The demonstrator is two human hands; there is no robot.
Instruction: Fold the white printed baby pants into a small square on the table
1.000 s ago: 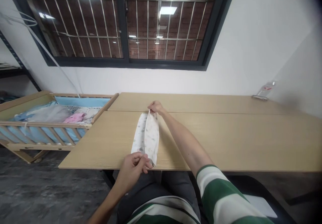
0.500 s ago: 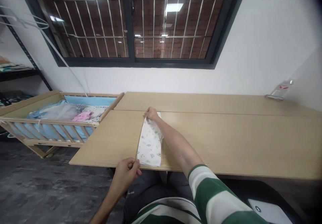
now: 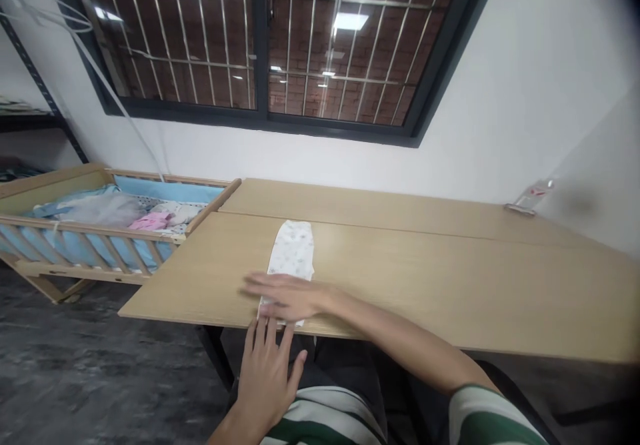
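A narrow white cloth (image 3: 293, 248) with small printed figures lies flat on the desk (image 3: 425, 278), left of the desk's middle; its long side runs from the front edge of the desk back to about the seam in the desk's top. The right hand (image 3: 290, 295) lies over the near part of this cloth, close to the front edge of the desk, with the palm down and the fingers stretched toward the desk's left end. Its grip is wide and holds nothing, and the fingers are blurred, so I cannot tell how firmly they press. The left hand (image 3: 267, 371) is at the front edge of the desk, back side up; its grip is also wide, with the fingers spread and holding nothing. Its fingertips are just beside the near end of the cloth, but whether they touch it I cannot tell. A striped sleeve (image 3: 500, 418), green and white, is in front of the desk on the right. Just beside the left end of the desk stands a wooden crib (image 3: 100, 235) with blue lining, and inside it lies a pink fabric (image 3: 151, 221). At the desk's far right corner there is a transparent object (image 3: 533, 198), too small to name surely. Above the back of the desk is a barred window (image 3: 263, 65) with a dark frame.
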